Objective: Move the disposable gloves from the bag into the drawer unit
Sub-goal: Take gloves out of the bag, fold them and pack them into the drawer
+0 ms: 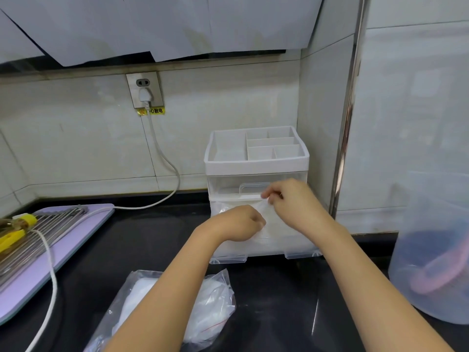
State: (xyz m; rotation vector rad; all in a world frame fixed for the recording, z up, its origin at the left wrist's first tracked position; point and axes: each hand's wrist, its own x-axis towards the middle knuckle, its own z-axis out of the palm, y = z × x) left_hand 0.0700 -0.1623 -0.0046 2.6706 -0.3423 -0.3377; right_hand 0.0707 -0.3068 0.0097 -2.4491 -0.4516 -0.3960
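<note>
- Pinching a disposable glove (264,211) between them: left hand (241,224) and right hand (289,199).
- Its long axis runs hand to hand; drawer unit (256,163) just beyond, right hand nearer.
- Behind the grip lies the bag (215,301).

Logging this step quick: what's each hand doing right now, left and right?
Left hand: curled round the clear glove at the drawer unit.
Right hand: pinching the same glove's upper edge.

A kitchen, by the look of it: a black tabletop (279,288) runs into a corner of pale wall tiles (76,148). At lower left, a yellow-capped bottle (15,224) lies on a wire draining rack (38,237) over a purple tray (25,288).
</note>
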